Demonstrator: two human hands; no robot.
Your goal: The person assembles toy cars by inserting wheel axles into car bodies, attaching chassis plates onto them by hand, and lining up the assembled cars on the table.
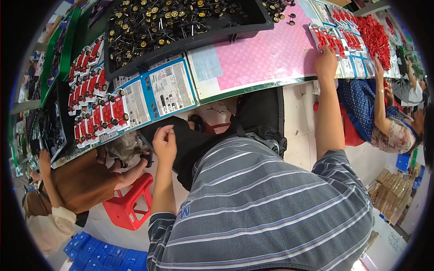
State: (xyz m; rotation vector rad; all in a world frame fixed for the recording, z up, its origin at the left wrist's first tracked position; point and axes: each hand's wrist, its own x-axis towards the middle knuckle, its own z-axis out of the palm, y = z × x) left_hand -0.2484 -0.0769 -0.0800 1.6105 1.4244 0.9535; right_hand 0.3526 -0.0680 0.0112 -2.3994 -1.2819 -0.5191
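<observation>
My right hand [325, 62] reaches out to the right side of the table. Its fingers are closed on the near edge of a white holder [312, 32] carrying a row of red toy car bodies [329, 39]. My left hand [164, 143] hovers just off the table's front edge, fingers curled in, with nothing showing in them. To its left, white holders with red toy cars [101, 118] fitted with black wheels rest on printed cards [169, 88]. A large black tray [190, 44] heaped with black and yellow wheels on axles [158, 22] stands ahead.
A pink sheet [266, 52] covers the table middle. Loose wheel axles [292, 19] lie beyond it. A red pile of parts [374, 38] is at the far right. One co-worker [379, 110] sits at right, another [68, 185] at left, near a red stool [131, 203].
</observation>
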